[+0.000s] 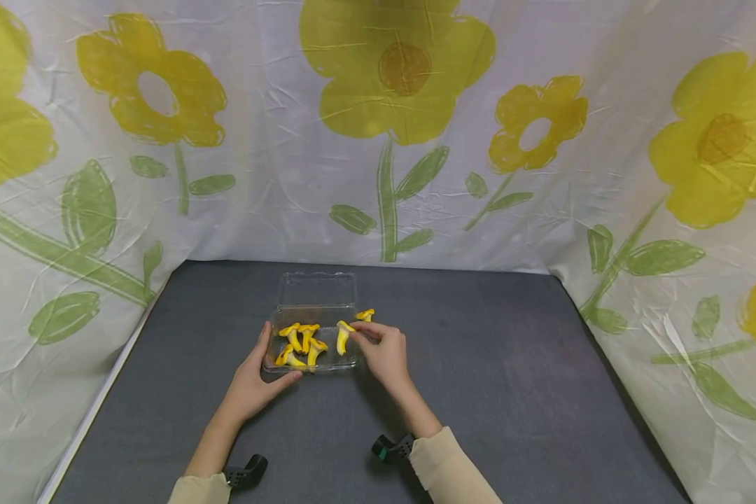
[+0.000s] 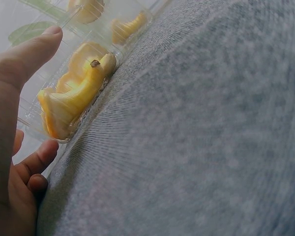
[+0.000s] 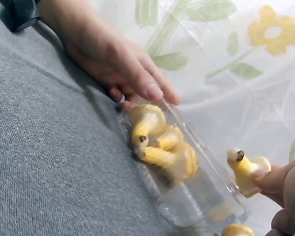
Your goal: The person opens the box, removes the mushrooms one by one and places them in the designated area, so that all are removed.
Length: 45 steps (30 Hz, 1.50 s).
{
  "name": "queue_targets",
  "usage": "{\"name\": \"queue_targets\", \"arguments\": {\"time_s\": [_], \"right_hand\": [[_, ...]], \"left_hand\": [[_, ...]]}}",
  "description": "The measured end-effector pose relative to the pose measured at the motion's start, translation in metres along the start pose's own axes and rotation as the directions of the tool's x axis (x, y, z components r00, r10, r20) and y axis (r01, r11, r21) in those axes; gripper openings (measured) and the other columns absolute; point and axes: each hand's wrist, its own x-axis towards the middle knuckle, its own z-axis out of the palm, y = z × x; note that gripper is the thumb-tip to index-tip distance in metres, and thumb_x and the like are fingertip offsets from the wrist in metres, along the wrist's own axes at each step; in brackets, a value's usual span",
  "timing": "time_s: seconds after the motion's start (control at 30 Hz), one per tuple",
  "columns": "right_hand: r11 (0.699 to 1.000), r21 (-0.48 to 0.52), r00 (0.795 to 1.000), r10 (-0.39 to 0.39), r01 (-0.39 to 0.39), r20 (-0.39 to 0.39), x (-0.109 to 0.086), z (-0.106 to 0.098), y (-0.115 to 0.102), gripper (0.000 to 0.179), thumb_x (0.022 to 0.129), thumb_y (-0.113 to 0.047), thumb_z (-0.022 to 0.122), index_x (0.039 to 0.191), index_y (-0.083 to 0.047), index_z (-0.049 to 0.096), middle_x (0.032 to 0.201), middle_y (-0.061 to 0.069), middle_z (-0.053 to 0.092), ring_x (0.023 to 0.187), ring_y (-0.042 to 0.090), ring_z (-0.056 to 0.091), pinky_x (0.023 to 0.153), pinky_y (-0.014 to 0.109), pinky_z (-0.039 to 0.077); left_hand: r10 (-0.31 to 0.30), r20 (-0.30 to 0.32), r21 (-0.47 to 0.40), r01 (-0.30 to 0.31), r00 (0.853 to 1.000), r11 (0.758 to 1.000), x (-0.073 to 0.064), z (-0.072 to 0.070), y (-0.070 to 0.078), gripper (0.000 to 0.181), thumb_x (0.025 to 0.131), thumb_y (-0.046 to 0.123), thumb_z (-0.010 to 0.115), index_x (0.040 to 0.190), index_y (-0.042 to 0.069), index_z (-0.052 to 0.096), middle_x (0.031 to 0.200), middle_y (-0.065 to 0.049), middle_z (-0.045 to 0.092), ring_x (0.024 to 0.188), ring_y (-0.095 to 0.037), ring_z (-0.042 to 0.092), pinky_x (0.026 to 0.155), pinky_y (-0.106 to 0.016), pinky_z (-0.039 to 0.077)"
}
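Note:
A clear plastic clamshell container [image 1: 264, 367] lies on the table with its lid [image 1: 318, 289] folded back. Several yellow chanterelle mushrooms [image 1: 315, 350] are inside, grouped toward its left half. My left hand [image 1: 250, 387] holds the container's near left corner, thumb along the front and fingers along the left side. Between thumb and fingertips, my right hand [image 1: 386, 352] pinches one chanterelle [image 3: 243, 172], stem downward, over the right part of the container. Another chanterelle [image 1: 365, 315] sits just beyond that hand, right of the container, partly hidden.
A dark grey cloth-covered table [image 1: 510, 378] extends around the container, widest to the right. White curtain [image 1: 258, 175] with printed yellow flowers hangs behind and along both sides. Black bands [image 1: 246, 472] are on both wrists.

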Motion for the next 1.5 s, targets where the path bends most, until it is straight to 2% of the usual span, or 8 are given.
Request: {"name": "queue_targets", "arguments": {"time_s": [0.27, 0.5, 0.77, 0.9, 1.1, 1.33, 1.43, 1.5], "right_hand": [[0.997, 0.074, 0.999, 0.034, -0.035, 0.018, 0.004, -0.012, 0.009, 0.017, 0.092, -0.013, 0.085, 0.109, -0.009, 0.085, 0.108, 0.009, 0.081, 0.088, 0.014, 0.077, 0.05, 0.019, 0.034], [0.994, 0.106, 0.999, 0.039, -0.039, 0.005, 0.008, -0.023, 0.017, 0.02, 0.094, -0.012, 0.083, 0.111, -0.004, 0.083, 0.109, 0.013, 0.08, 0.1, 0.025, 0.079, 0.068, 0.02, 0.057], [0.992, 0.109, 0.997, 0.066, -0.062, -0.032, 0.014, -0.035, 0.028, 0.018, 0.094, -0.012, 0.083, 0.111, -0.007, 0.084, 0.109, 0.01, 0.081, 0.102, 0.023, 0.078, 0.08, 0.028, 0.062], [0.99, 0.116, 0.995, 0.083, -0.077, -0.051, 0.016, -0.04, 0.036, 0.017, 0.093, -0.011, 0.083, 0.11, -0.008, 0.085, 0.109, 0.01, 0.081, 0.104, 0.023, 0.078, 0.082, 0.028, 0.062], [0.99, 0.112, 0.993, 0.098, -0.09, -0.063, 0.02, -0.044, 0.048, 0.017, 0.094, -0.011, 0.082, 0.111, -0.007, 0.084, 0.11, 0.01, 0.081, 0.103, 0.025, 0.078, 0.082, 0.029, 0.062], [0.99, 0.093, 0.991, 0.11, -0.102, -0.077, 0.026, -0.046, 0.06, 0.017, 0.094, -0.012, 0.082, 0.11, -0.007, 0.084, 0.11, 0.009, 0.081, 0.104, 0.024, 0.078, 0.084, 0.031, 0.062], [0.991, 0.074, 0.99, 0.118, -0.112, -0.083, 0.029, -0.046, 0.065, 0.017, 0.094, -0.013, 0.082, 0.11, -0.007, 0.084, 0.11, 0.007, 0.081, 0.105, 0.023, 0.078, 0.085, 0.032, 0.062], [0.991, 0.067, 0.989, 0.118, -0.112, -0.086, 0.03, -0.047, 0.068, 0.017, 0.094, -0.012, 0.082, 0.111, -0.007, 0.084, 0.111, 0.008, 0.081, 0.105, 0.024, 0.078, 0.085, 0.033, 0.062]], "left_hand": [[0.013, -0.01, 0.004, -0.013, 1.0, 1.0, -0.001, 0.0, -0.001, 0.121, 0.089, 0.046, 0.086, 0.172, 0.009, 0.006, 0.164, -0.02, 0.037, 0.084, -0.019, 0.047, 0.088, -0.048, 0.039], [0.011, -0.013, 0.001, -0.011, 1.0, 1.0, -0.002, 0.0, 0.0, 0.121, 0.089, 0.045, 0.087, 0.172, 0.008, 0.007, 0.101, -0.007, 0.052, 0.083, -0.018, 0.046, 0.085, -0.045, 0.039], [-0.003, -0.011, -0.001, 0.003, 1.0, 1.0, -0.002, -0.001, 0.0, 0.121, 0.089, 0.046, 0.086, 0.172, 0.009, 0.006, 0.103, -0.009, 0.053, 0.085, -0.018, 0.048, 0.087, -0.047, 0.04], [-0.006, -0.007, -0.001, 0.006, 1.0, 1.0, -0.001, -0.001, 0.0, 0.121, 0.089, 0.047, 0.086, 0.172, 0.009, 0.006, 0.133, -0.017, 0.056, 0.088, -0.02, 0.048, 0.089, -0.049, 0.04], [-0.006, 0.003, -0.014, 0.006, 1.0, 1.0, -0.002, -0.001, 0.0, 0.122, 0.088, 0.048, 0.086, 0.172, 0.01, 0.005, 0.175, -0.021, 0.018, 0.097, -0.027, 0.051, 0.093, -0.053, 0.039], [0.006, 0.001, -0.016, -0.006, 1.0, 1.0, -0.001, -0.001, 0.0, 0.121, 0.089, 0.046, 0.086, 0.172, 0.009, 0.005, 0.172, -0.022, 0.026, 0.112, -0.031, 0.051, 0.099, -0.057, 0.041], [0.007, -0.005, -0.01, -0.007, 1.0, 1.0, -0.001, -0.001, 0.0, 0.12, 0.09, 0.045, 0.086, 0.172, 0.009, 0.006, 0.141, -0.016, 0.055, 0.096, -0.023, 0.051, 0.091, -0.05, 0.04], [0.007, -0.006, -0.01, -0.007, 1.0, 1.0, 0.0, -0.001, 0.0, 0.12, 0.09, 0.045, 0.086, 0.172, 0.009, 0.006, 0.117, -0.013, 0.055, 0.09, -0.021, 0.049, 0.09, -0.049, 0.039]]}}
